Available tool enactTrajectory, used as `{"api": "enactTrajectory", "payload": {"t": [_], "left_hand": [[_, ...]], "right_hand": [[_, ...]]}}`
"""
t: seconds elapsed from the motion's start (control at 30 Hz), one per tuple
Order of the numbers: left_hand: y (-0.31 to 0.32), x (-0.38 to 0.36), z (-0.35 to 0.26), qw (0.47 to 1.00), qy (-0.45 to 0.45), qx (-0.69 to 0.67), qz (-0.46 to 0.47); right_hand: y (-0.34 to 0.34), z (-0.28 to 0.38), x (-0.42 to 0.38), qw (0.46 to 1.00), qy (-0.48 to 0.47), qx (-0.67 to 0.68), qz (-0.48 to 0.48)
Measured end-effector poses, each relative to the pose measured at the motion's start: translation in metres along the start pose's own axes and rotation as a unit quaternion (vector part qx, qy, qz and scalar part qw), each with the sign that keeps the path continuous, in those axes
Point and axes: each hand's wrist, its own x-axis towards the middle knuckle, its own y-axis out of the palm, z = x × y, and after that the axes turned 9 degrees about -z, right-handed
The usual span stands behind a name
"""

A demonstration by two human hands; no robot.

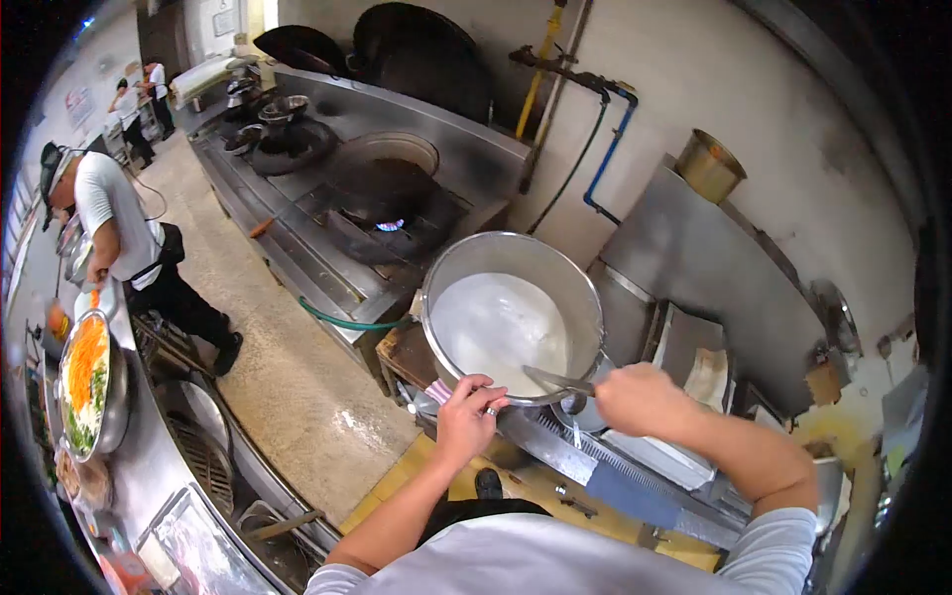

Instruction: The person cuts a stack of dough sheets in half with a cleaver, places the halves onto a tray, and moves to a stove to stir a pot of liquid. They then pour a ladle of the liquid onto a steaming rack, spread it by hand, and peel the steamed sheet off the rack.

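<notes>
A large metal pot (pixel 588 297) with a whitish liquid (pixel 501 327) inside stands in front of me. My left hand (pixel 470 420) is closed on the pot's near rim, at its left side, where a pink-and-white cloth (pixel 438 392) shows beside the fingers. With my right hand (pixel 637 399), just outside the near right rim, I grip the handle of a metal utensil (pixel 555 379). Its front end reaches over the rim into the liquid, so its tip is partly hidden.
A stove (pixel 337 288) with a lit burner lies beyond the pot. At the left, a co-worker (pixel 124 218) leans over a counter (pixel 164 446) holding a bowl of cut vegetables (pixel 87 382). A green hose (pixel 347 323) runs near the pot's left side. Two people stand far back.
</notes>
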Motion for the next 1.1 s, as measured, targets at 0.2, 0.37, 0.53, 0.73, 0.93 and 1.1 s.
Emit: {"api": "enactTrajectory", "payload": {"t": [0.2, 0.37, 0.53, 0.73, 0.93, 1.1], "left_hand": [[-0.003, 0.002, 0.001, 1.0, 0.006, -0.003, 0.007], [0.001, -0.001, -0.007, 1.0, -0.021, 0.012, -0.003], [0.004, -0.004, -0.015, 0.998, -0.043, 0.054, -0.002], [0.01, -0.004, -0.031, 0.991, -0.087, 0.097, -0.001], [0.016, -0.002, -0.032, 0.986, -0.09, 0.139, 0.005], [0.014, -0.002, -0.044, 0.973, -0.095, 0.206, 0.029]], "right_hand": [[0.094, 0.048, 0.03, 0.966, 0.123, -0.047, -0.224], [0.116, -0.019, 0.029, 0.981, 0.103, -0.052, -0.154], [0.035, -0.06, 0.013, 0.999, 0.033, 0.015, -0.009], [0.012, -0.089, 0.026, 0.989, -0.098, 0.029, 0.11], [0.112, -0.056, 0.016, 0.971, -0.056, 0.06, -0.225], [0.14, -0.075, 0.028, 0.97, -0.008, 0.019, -0.241]]}}
